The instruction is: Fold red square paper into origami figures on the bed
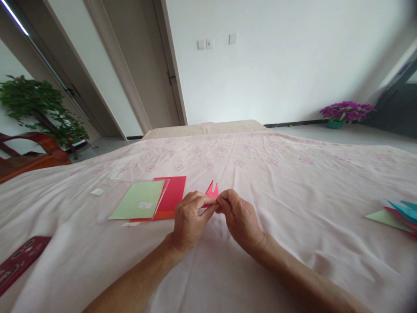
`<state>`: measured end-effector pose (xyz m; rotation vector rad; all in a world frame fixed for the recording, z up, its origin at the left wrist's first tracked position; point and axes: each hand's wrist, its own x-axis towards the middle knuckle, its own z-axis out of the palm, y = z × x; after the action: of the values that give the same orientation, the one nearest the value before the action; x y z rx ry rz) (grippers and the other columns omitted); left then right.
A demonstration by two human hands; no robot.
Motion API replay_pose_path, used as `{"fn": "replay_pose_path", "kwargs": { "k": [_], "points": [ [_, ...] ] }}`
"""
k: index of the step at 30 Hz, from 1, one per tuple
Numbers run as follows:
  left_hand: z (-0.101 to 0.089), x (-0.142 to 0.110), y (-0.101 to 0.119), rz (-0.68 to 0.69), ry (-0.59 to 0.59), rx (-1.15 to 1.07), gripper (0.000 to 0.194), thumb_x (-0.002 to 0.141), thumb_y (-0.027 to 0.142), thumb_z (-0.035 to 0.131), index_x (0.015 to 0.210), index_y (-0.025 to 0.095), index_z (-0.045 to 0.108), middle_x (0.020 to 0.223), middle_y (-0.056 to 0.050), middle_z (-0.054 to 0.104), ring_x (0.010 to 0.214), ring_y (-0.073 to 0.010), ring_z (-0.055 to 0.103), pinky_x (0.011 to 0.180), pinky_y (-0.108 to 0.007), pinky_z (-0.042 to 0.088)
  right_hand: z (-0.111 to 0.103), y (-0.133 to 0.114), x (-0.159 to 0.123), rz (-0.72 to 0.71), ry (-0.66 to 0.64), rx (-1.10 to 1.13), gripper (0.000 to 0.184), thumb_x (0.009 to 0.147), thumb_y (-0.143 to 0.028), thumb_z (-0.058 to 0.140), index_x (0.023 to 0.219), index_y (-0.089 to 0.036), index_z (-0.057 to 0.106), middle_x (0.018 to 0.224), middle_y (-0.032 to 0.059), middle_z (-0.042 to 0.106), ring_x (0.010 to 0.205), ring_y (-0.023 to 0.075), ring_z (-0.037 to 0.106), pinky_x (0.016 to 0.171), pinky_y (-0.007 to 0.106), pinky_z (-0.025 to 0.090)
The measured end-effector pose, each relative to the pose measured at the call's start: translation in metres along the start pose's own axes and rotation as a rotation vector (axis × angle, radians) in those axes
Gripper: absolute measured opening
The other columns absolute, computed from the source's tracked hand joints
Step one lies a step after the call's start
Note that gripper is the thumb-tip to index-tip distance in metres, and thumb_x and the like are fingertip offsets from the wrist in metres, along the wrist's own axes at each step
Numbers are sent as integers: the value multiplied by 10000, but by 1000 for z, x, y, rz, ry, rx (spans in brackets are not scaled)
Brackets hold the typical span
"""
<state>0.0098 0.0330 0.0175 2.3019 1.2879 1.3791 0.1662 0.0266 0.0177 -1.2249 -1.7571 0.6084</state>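
A small folded pink paper piece (212,190) with two pointed tips sticks up between my hands. My left hand (190,219) pinches its left side with fingers closed. My right hand (239,217) pinches its right side, fingers curled together. Both hands rest low over the pale pink bedsheet (293,195), knuckles nearly touching. Most of the paper piece is hidden behind my fingers.
A stack of paper sheets lies to the left, green (138,200) over red (172,193). Folded teal, green and red paper pieces (399,215) lie at the right edge. A dark red patterned object (19,261) sits at lower left. A wooden chair (32,154) and potted plant (35,104) stand beyond.
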Motion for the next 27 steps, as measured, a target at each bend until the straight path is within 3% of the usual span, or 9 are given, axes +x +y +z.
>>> {"fn": "replay_pose_path", "kwargs": {
  "k": [6, 9, 14, 20, 25, 27],
  "points": [
    [-1, 0, 2, -32, 27, 7, 92, 857, 256, 633, 786, 215, 676, 775, -24, 677, 748, -160, 608, 701, -267, 459, -4, -4, -2, 85, -34, 288, 278, 987, -377, 356, 965, -215, 581, 810, 18, 678, 725, 144, 662, 632, 251, 507],
    [-2, 0, 1, -22, 29, 25, 89, 857, 265, 637, 798, 212, 676, 781, -26, 681, 763, -162, 609, 707, -269, 458, -4, -2, -3, 37, -18, 193, 226, 952, -386, 453, 1012, -220, 595, 806, 18, 670, 706, 148, 645, 606, 247, 493],
    [-2, -3, -4, 32, 23, 84, 114, 873, 283, 619, 801, 209, 666, 767, -31, 670, 746, -159, 600, 709, -268, 457, -3, 4, -1, -137, -4, -11, 142, 935, -256, 474, 863, -216, 590, 812, 17, 632, 722, 138, 608, 663, 248, 461],
    [-8, -20, -8, 137, -130, 110, 106, 890, 183, 573, 814, 205, 645, 757, -23, 652, 729, -145, 596, 703, -259, 452, -20, 8, -3, -118, -115, -51, 284, 983, -309, 369, 854, -216, 605, 795, 10, 632, 706, 137, 601, 676, 249, 446],
    [-32, -47, -7, 191, -337, 216, 176, 806, 57, 572, 812, 221, 635, 780, -8, 659, 747, -169, 600, 706, -294, 442, -29, 20, -7, -17, -27, -76, 310, 959, -287, 355, 754, -211, 575, 733, 3, 621, 684, 145, 601, 661, 261, 432],
    [-43, -54, -8, 149, -340, 202, 244, 756, 4, 549, 825, 226, 622, 786, 1, 654, 756, -170, 596, 721, -299, 445, -28, 27, -6, 55, 29, -110, 216, 907, -264, 416, 762, -216, 569, 723, -5, 620, 670, 151, 594, 649, 271, 434]
  ]
}}
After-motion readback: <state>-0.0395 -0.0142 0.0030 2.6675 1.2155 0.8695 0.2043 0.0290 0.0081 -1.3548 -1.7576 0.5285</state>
